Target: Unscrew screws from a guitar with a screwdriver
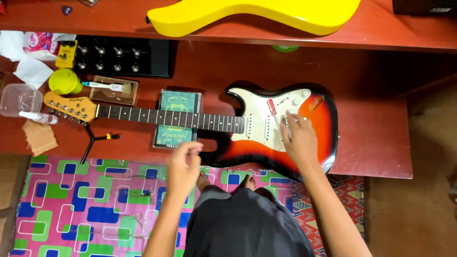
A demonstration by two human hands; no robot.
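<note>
Sunburst electric guitar (266, 128) lies flat on a red-brown counter (376, 143), body to the right and neck running left, seen from above by the person working on it. Its body is red and orange with a black edge and a white pickguard. The dark fretboard ends in a pale wooden headstock (69, 105) at the left. A second guitar body, bright yellow (252, 14), rests on a higher shelf at the top of the view.

Below the counter edge, a patterned floor mat (85, 204) in pink, green and blue spreads under the person's bare feet and dark-clothed lap.

A black tray holding rows of silver tuning pegs (124, 56) sits behind the neck. Two green square packets (177, 119) lie under the neck, near its middle. A small wooden box with a white toothbrush (114, 88) across it stands just beside the headstock, near a round yellow-green container (64, 81) and a clear plastic tub (19, 100).

The right hand (300, 140) rests on the pickguard, fingers spread and pressing near the bridge; its grip is open, holding nothing. A red-handled screwdriver (273, 112) lies on the pickguard just beside those fingers. The left hand (183, 164) hovers in front of the guitar's lower horn, fingertips pinched together; whether anything is held there cannot be told.
</note>
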